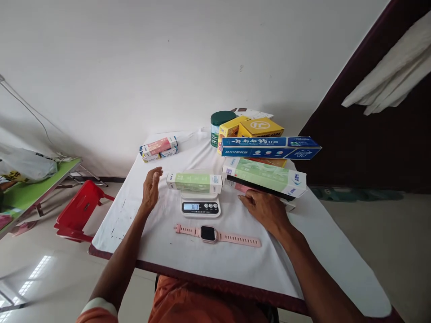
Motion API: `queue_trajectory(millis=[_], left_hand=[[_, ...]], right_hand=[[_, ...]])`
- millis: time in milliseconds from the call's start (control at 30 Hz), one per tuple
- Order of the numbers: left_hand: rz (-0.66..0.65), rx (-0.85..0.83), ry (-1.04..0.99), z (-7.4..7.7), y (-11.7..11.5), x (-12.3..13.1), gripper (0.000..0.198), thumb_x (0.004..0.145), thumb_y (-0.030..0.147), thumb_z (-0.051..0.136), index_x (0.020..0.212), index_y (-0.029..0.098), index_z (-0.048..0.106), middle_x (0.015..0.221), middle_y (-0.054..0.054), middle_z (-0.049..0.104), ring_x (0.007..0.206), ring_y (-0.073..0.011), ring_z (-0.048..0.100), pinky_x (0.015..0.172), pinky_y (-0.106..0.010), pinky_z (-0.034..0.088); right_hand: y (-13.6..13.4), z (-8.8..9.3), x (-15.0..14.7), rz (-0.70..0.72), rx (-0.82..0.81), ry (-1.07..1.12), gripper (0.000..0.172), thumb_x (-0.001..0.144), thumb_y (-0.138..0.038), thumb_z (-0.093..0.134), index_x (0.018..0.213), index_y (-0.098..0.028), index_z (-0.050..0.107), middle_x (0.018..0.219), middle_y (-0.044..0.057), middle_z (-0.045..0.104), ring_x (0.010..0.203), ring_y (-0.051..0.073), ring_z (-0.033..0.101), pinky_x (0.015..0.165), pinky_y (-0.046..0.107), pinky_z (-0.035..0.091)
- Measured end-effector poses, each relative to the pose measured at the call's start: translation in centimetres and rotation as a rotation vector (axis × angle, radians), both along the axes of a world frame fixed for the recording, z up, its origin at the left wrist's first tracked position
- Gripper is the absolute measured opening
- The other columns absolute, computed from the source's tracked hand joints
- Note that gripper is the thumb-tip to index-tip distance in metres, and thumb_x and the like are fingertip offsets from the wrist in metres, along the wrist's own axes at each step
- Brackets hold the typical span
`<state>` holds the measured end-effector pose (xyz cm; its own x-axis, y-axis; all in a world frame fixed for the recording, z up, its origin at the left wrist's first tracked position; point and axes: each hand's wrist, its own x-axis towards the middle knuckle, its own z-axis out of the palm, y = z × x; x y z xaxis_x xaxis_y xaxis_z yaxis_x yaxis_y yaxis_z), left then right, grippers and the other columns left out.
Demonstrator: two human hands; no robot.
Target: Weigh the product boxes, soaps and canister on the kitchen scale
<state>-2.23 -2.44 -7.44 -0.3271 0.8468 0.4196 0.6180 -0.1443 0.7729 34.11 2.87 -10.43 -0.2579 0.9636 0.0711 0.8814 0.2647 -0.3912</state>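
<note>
A light green and white box (194, 183) lies across the white digital scale (200, 209), whose display appears to read 363. To its left, my left hand (152, 190) is raised with its fingers stretched out, touching nothing. My right hand (264, 208) rests at the near side of a larger green and white box (266, 175), which lies tilted on other boxes. Its fingers are curled in, and whatever they may hold is hidden. In front of the scale, a pink-strapped smartwatch (208, 233) lies flat with a dark screen.
A long blue toothpaste box (269, 148), yellow boxes (261, 128) and a green-lidded tub (222, 119) stand at the back right. Small boxes (159, 148) are stacked at the back left. Beyond the table's left edge is a red chair (81, 211).
</note>
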Motion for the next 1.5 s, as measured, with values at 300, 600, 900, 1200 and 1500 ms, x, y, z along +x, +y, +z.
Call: queue_trajectory(millis=[300, 600, 900, 1200, 1500], left_hand=[[0.067, -0.097, -0.089, -3.6, 0.3, -0.3, 0.056, 0.103, 0.064, 0.035, 0.112, 0.020, 0.067, 0.104, -0.009, 0.073, 0.090, -0.0199, 0.070, 0.084, -0.033, 0.057], [0.078, -0.122, -0.100, -4.0, 0.1, -0.1, 0.036, 0.105, 0.047, 0.044, 0.111, 0.020, 0.067, 0.106, -0.008, 0.074, 0.089, -0.0187, 0.071, 0.087, -0.034, 0.058], [0.090, -0.119, -0.112, -3.8, -0.1, 0.0, 0.045, 0.106, 0.054, 0.039, 0.111, 0.020, 0.067, 0.108, -0.010, 0.073, 0.087, -0.0194, 0.071, 0.082, -0.035, 0.058], [0.055, -0.001, -0.001, -1.7, -0.4, 0.9, 0.058, 0.102, 0.066, 0.043, 0.133, 0.020, 0.059, 0.127, -0.014, 0.067, 0.117, -0.0262, 0.065, 0.102, -0.044, 0.052], [-0.356, -0.135, 0.758, 4.3, 2.2, 3.6, 0.049, 0.088, 0.044, 0.077, 0.130, 0.022, 0.063, 0.127, -0.013, 0.069, 0.128, -0.0344, 0.059, 0.118, -0.056, 0.034]], right_hand=[[-0.2, 0.4, -0.1, 0.011, -0.034, -0.031, 0.039, 0.095, -0.046, 0.048, 0.064, -0.024, 0.043, 0.064, 0.004, 0.064, 0.066, 0.021, 0.060, 0.060, 0.030, 0.029], [0.5, -1.1, 0.7, 0.074, 0.020, -0.049, 0.041, 0.095, -0.051, 0.045, 0.064, -0.025, 0.049, 0.064, 0.007, 0.066, 0.065, 0.024, 0.062, 0.062, 0.033, 0.031], [1.0, -1.7, 1.1, 0.096, 0.008, -0.049, 0.039, 0.092, -0.052, 0.051, 0.064, -0.026, 0.046, 0.065, 0.006, 0.066, 0.064, 0.025, 0.061, 0.061, 0.033, 0.032], [0.4, -0.7, 0.4, 0.064, 0.005, -0.079, 0.036, 0.098, -0.044, 0.052, 0.068, -0.023, 0.055, 0.069, 0.006, 0.069, 0.070, 0.023, 0.064, 0.061, 0.031, 0.030], [-0.4, 1.6, -0.6, -0.025, -0.075, -0.080, 0.033, 0.104, -0.036, 0.052, 0.082, -0.019, 0.071, 0.091, 0.008, 0.078, 0.085, 0.021, 0.071, 0.061, 0.029, 0.030]])
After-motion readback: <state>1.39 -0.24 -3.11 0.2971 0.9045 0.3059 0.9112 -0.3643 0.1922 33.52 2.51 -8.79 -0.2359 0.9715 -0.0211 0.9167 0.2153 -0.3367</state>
